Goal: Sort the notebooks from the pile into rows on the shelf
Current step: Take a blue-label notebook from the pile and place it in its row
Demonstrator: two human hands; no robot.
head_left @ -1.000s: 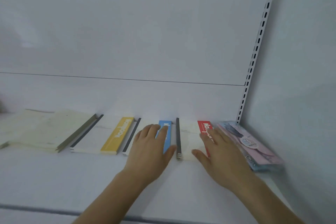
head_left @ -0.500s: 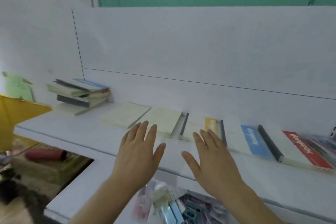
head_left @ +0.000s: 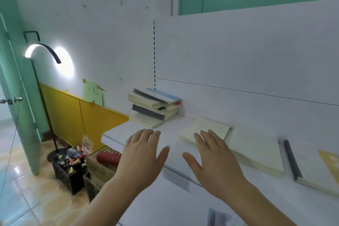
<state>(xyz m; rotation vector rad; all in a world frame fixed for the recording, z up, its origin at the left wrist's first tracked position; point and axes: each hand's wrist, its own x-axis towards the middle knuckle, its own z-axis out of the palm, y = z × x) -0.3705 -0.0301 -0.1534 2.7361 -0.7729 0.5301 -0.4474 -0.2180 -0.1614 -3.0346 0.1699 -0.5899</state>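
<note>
Both hands hover flat above the front of the shelf (head_left: 117,135), fingers straight and spread, holding nothing: the left hand (head_left: 142,154) and the right hand (head_left: 216,159) lie side by side, palms down. The pile of notebooks (head_left: 156,105) sits beyond the left hand's fingertips, against the back panel at the shelf's far end, stacked unevenly with covers skewed and one edge propped up. Judging by their look, these are thin, light, fairly stiff paper-bound books; the top one should lift off easily if pinched at a free overhanging edge, though glossy covers may slide on each other and the leaning stack could shift. Just past the right hand's fingers lies a cream notebook (head_left: 205,130), then a second cream notebook (head_left: 256,150) to its right. Below the left hand, a black crate (head_left: 67,172) on the floor holds a jumble of small items I cannot identify.
</note>
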